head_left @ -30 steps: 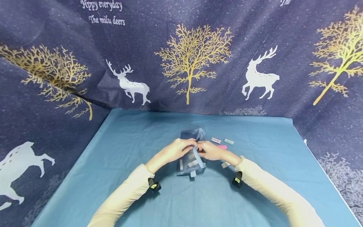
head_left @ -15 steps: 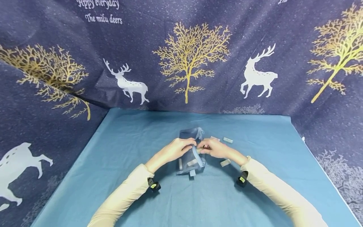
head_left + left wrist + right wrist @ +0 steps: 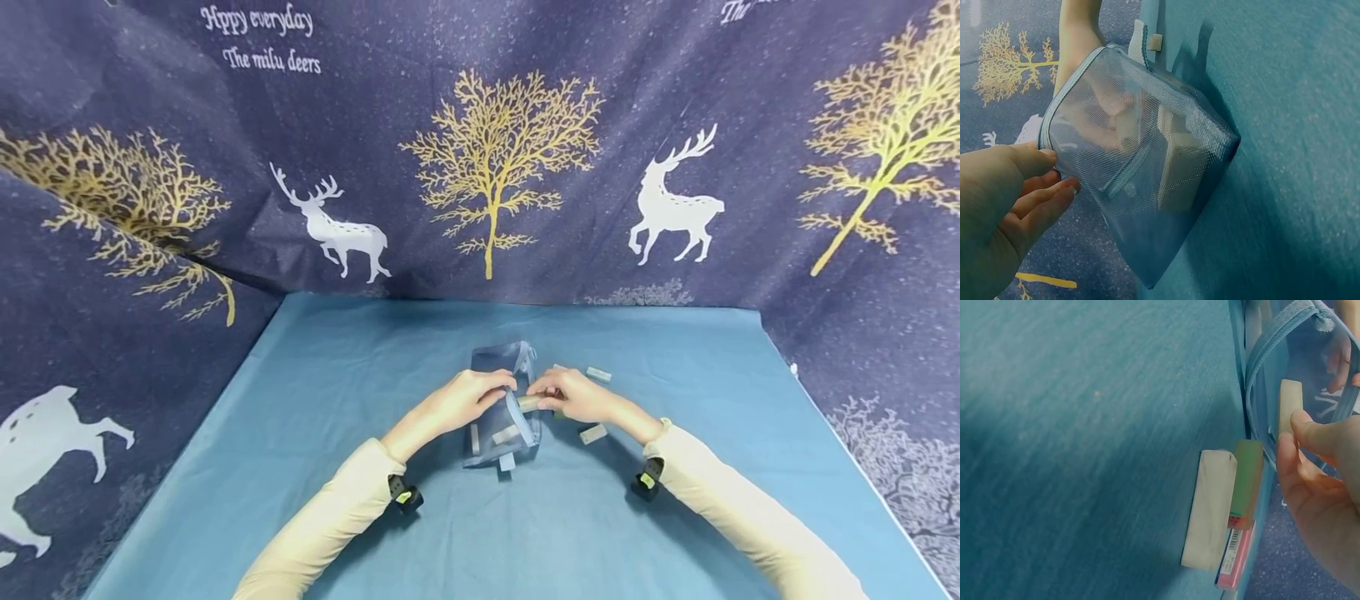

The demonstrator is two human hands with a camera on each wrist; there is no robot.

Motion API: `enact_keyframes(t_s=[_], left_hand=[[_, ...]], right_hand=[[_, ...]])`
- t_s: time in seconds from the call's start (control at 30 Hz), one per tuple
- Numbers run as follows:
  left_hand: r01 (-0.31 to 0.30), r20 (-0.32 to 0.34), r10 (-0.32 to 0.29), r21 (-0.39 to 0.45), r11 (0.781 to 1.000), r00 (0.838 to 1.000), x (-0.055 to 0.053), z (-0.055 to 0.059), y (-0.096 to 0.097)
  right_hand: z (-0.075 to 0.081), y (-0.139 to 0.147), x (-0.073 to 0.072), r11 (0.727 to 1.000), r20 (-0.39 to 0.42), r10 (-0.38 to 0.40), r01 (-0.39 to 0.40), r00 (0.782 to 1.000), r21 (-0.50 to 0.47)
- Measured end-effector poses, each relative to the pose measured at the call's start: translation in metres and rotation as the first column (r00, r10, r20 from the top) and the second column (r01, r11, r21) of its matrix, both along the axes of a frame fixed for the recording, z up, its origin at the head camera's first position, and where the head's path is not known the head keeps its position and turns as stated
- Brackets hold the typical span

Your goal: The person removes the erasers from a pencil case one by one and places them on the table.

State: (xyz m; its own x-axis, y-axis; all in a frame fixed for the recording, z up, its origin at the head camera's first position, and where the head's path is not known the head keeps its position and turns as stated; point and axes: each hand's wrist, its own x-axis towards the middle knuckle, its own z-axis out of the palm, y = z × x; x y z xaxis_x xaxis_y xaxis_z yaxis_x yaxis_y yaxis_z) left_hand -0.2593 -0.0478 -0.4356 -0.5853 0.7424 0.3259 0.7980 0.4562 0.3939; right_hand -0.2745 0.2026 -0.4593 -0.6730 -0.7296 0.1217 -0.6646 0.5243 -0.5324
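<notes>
A blue mesh zip pouch lies mid-table with its zipped mouth held apart. My left hand pinches the mouth's edge between thumb and fingers, as the left wrist view also shows. Through the mesh, pale blocks are visible inside. My right hand pinches a small pale rectangular block between thumb and fingertips, with the block's far end in the pouch mouth.
Beside the pouch in the right wrist view lie a whitish block, a green block and a pink block with a barcode label. Another pale block lies farther back. A patterned cloth hangs behind the table.
My right hand has drawn back slightly rightward from the pouch mouth, and the pale block in its fingers has come into view. My left hand keeps its pinch on the pouch edge.
</notes>
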Motion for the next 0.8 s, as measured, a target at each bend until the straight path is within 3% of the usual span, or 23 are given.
enact_keyframes(t_s=[0.8], left_hand=[[0.005, -0.002, -0.005, 0.003, 1.0, 1.0, -0.0011, -0.005, 0.0003]], right_hand=[[-0.0007, 0.0063, 0.0017, 0.999, 0.025, -0.04, 0.04, 0.999, 0.004]])
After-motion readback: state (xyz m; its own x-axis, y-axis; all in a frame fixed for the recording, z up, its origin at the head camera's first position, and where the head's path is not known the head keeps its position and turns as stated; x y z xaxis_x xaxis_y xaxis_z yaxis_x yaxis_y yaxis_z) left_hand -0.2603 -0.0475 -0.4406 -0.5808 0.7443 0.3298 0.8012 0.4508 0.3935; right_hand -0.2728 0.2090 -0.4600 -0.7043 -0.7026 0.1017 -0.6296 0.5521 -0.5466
